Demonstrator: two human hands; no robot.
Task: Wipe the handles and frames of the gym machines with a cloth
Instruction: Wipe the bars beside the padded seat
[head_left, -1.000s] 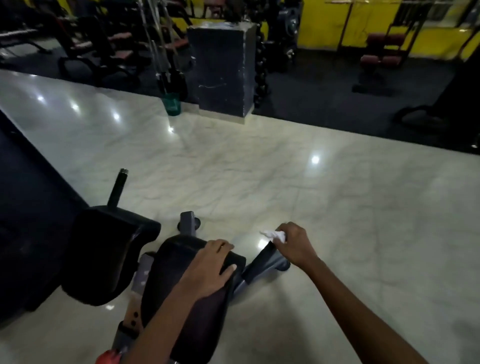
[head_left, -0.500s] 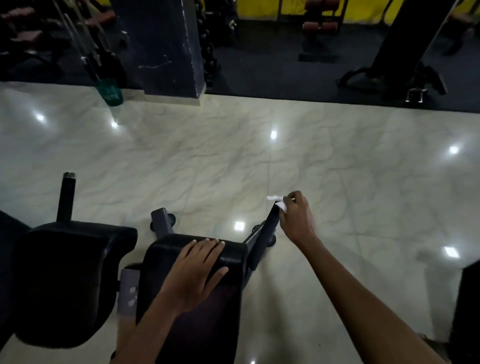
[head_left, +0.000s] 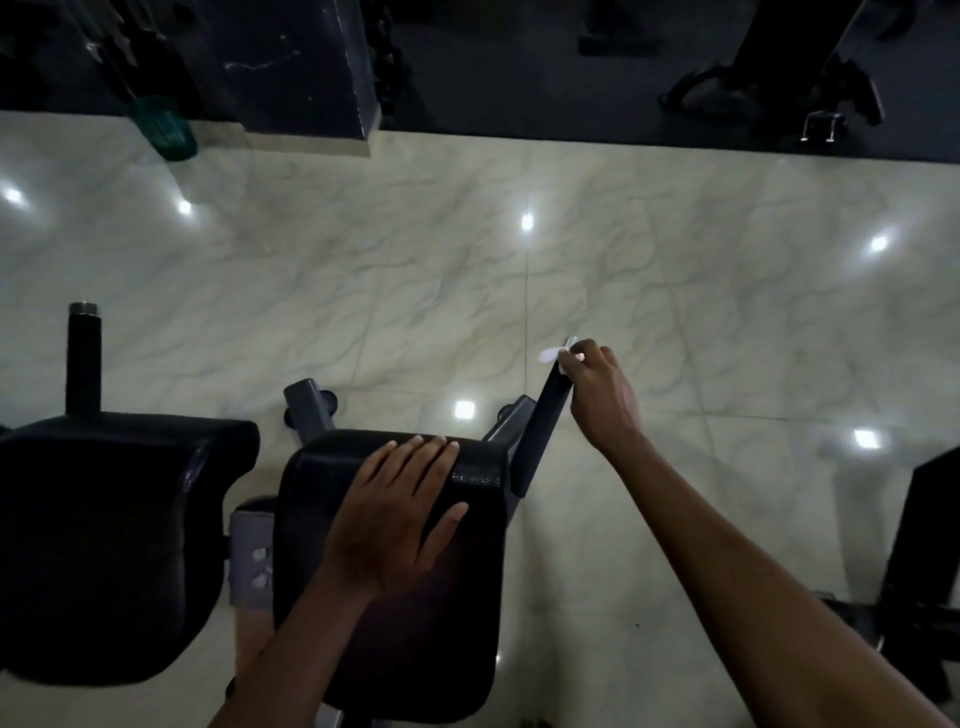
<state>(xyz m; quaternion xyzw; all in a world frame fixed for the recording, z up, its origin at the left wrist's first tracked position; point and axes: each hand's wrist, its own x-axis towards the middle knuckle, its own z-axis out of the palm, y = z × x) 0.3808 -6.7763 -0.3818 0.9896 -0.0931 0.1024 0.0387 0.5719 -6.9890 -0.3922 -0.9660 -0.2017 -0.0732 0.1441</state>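
Pale marble-look floor (head_left: 363, 291) across the middle of the frame, glossy, dotted with bright light reflections. Dark matting along the top edge, with a dark pillar (head_left: 301, 67) at upper centre-left, a green bin (head_left: 165, 130) just left of its base, and dim machine parts at upper right. No legible brand, label or writing anywhere; too dark to tell on the pads.

Lower centre: black pad (head_left: 395, 571) of a gym machine, with a second black pad (head_left: 104, 545) to its left and an upright black post (head_left: 83, 358) rising behind that one. Grey frame bracket (head_left: 252, 566) between the two pads.

Left hand (head_left: 395, 519) flat on the near pad, palm down, fingers straight and close together, thumb splayed to the right.

Right arm stretched forward from the lower right. Right hand (head_left: 602, 395) at centre-right, fingers curled, pinching a white cloth (head_left: 550, 355) against the top end of a black handle (head_left: 540, 431). Handle slanted up and to the right from the pad's right edge. Only a small tuft of cloth visible, sticking out left of the fingertips.
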